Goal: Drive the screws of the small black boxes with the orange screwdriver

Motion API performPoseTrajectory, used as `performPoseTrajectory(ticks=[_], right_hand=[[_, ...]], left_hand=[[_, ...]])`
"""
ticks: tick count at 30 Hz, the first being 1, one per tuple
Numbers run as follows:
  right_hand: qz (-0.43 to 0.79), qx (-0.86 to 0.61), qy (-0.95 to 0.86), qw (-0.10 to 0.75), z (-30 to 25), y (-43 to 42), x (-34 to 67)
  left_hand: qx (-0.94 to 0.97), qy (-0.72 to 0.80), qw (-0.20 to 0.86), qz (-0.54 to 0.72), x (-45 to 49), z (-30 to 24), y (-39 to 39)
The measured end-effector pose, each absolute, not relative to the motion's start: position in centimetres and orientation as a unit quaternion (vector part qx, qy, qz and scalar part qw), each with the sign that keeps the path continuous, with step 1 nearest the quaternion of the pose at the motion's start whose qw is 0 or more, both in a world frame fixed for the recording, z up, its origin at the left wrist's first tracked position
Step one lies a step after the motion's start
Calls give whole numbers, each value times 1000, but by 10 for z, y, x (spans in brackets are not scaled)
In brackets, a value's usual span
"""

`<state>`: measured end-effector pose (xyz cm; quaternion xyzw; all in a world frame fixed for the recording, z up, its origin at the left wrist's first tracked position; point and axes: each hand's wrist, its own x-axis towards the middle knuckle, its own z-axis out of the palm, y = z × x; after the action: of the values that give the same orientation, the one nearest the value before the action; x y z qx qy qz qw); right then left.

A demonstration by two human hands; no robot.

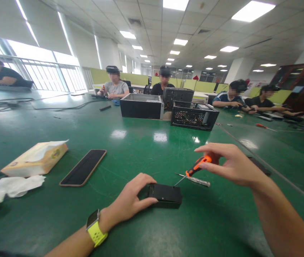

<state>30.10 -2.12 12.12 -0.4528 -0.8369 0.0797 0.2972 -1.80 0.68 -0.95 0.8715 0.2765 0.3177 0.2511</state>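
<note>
A small flat black box [166, 194] lies on the green table [146, 150] near its front edge. My left hand [131, 198], with a yellow-strapped watch on the wrist, grips the box at its left end. My right hand [230, 164] pinches an orange-handled screwdriver [194, 167], whose thin tip slants down to the top right of the box. A silver metal tool [194, 179] lies on the table just behind the box, under the screwdriver.
A phone [83, 167] lies face up to the left, beside a tissue box [35, 159] and crumpled tissues [12, 187]. Open black computer cases [194, 116] stand mid-table. Several people sit at the far side. Cables run at the far left.
</note>
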Motion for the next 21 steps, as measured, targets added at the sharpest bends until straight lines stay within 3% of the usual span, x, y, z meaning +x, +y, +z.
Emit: performPoseTrajectory(ticks=[21], right_hand=[[49,-444,-846,290,122,-25,296]], left_hand=[[872,275,253,315,-18,-8,6]])
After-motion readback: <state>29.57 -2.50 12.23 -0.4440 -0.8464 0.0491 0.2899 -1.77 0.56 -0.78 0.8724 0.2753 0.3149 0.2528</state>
